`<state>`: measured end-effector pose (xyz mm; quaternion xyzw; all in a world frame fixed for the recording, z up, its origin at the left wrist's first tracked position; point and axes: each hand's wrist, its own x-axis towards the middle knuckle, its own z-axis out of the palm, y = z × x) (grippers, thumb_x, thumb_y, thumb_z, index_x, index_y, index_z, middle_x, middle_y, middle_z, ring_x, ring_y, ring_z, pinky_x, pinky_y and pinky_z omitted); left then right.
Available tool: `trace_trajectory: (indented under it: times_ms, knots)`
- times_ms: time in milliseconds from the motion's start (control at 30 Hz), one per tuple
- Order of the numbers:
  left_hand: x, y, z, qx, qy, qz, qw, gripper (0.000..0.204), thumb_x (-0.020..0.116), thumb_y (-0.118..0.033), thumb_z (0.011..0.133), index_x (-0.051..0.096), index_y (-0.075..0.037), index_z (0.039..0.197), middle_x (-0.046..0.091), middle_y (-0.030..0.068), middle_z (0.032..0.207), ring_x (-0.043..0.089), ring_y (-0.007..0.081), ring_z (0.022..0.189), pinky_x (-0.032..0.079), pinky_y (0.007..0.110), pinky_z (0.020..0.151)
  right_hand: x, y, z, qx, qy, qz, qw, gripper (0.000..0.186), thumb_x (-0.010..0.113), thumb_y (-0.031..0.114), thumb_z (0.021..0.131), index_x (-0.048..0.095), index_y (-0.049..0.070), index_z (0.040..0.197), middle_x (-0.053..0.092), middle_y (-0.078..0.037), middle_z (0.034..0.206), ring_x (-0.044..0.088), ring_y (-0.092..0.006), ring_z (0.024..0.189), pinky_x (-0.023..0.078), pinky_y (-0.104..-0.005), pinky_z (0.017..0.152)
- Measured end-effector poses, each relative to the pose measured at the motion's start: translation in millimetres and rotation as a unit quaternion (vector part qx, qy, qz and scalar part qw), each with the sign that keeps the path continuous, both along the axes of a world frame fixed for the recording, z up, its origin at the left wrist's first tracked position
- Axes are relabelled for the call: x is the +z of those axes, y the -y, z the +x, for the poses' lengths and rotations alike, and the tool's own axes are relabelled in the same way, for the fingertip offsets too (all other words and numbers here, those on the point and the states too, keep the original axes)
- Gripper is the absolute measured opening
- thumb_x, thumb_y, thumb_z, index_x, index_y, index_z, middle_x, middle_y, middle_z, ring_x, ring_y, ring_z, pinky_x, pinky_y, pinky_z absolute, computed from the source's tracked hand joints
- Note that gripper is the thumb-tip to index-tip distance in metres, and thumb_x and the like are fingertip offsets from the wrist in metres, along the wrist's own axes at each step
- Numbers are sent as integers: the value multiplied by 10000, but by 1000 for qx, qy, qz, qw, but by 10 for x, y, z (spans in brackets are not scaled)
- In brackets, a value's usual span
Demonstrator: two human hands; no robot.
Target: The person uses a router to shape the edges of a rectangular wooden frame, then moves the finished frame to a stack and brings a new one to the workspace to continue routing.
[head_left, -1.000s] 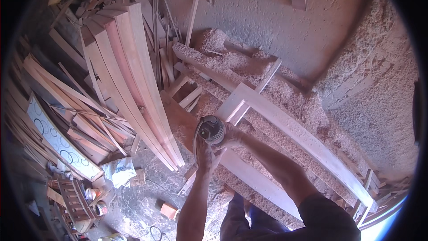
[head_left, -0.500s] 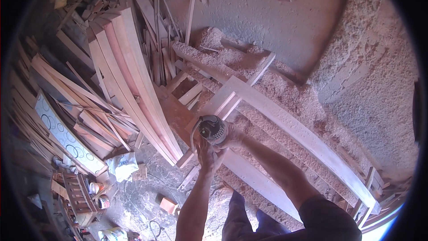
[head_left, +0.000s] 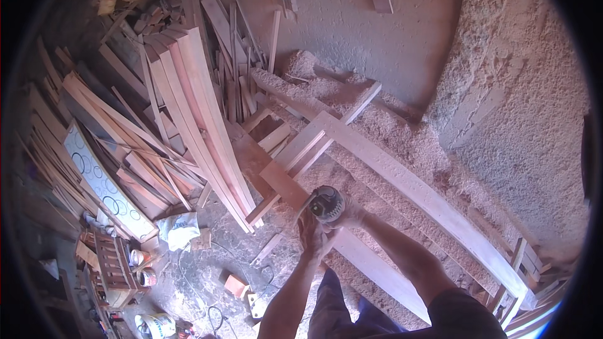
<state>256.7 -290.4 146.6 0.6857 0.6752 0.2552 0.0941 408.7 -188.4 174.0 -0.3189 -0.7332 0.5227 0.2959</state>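
Together, your left hand (head_left: 311, 232) and right hand (head_left: 350, 213) clasp a rounded power tool (head_left: 326, 204), a flat, pale wooden board (head_left: 380, 273) near them.

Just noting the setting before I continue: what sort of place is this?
Probably a woodworking shop: long boards are bunched together, what looks like sawdust lies heaped along the wall, and the left hand and right hand hold a round-topped power tool.

A grey-brown, unevenly plastered wall (head_left: 370, 47) closes the far side. The grey, stained concrete floor (head_left: 191, 279) shows bright, whitish light patches; a slatted, reddish-brown wooden frame (head_left: 112, 257) stands lower left.
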Motion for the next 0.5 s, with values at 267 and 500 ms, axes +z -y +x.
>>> trace_trajectory:
  times_ms: [267,500]
  knots:
    - [126,458,511,-17,70,29,997,791,884,-268,715,543,-142,1418,570,125,1436,490,359,1375,360,566,1132,-113,428,537,-17,67,73,995,958,977,364,549,563,132,1381,673,-85,1250,664,-257,1135,517,-364,1036]
    - [210,788,893,-2,70,60,996,661,908,-263,673,636,-133,1261,679,95,1234,614,334,1196,475,525,993,-226,808,914,-2,20,58,998,958,1011,307,531,558,125,1356,650,-85,1286,618,-258,1206,451,-371,1087]
